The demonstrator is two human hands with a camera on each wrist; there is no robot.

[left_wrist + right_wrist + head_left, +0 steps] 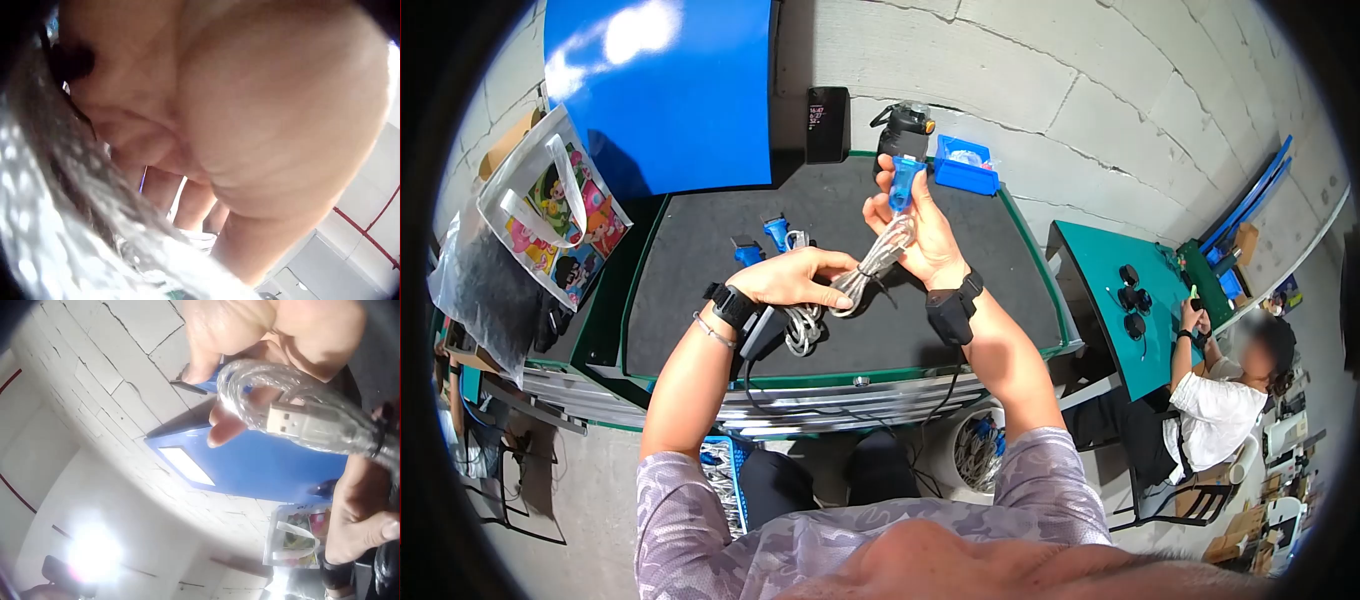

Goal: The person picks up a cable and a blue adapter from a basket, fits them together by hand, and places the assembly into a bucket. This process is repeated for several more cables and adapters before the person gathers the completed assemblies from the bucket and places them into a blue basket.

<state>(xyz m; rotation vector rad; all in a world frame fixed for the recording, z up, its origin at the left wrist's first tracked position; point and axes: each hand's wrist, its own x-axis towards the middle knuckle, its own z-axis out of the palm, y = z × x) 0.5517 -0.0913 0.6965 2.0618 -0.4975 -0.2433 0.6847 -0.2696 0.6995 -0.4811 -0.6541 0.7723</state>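
In the head view my right hand (935, 240) grips the blue connector (906, 185) of a coiled USB cable, its end pointing up and away over the mat. The clear, silvery coil (887, 248) hangs from it toward my left hand (792, 277), whose thumb and fingers hold its lower end. A USB plug (289, 420) lies along the coil in the right wrist view, near a dark tie. Beyond the left hand, two more blue connectors (749, 252) show, and a second silvery coil (804, 328) shows below it. Silvery cable (119, 225) fills the left wrist view's lower left.
A dark mat (690, 300) covers the green-edged bench. At its back stand a phone-like device (828, 125), a black bottle (908, 130) and a blue bin (968, 178). Cables fill a blue basket (741, 470) and a white bucket (945, 450) below. A person (1220, 410) sits at right.
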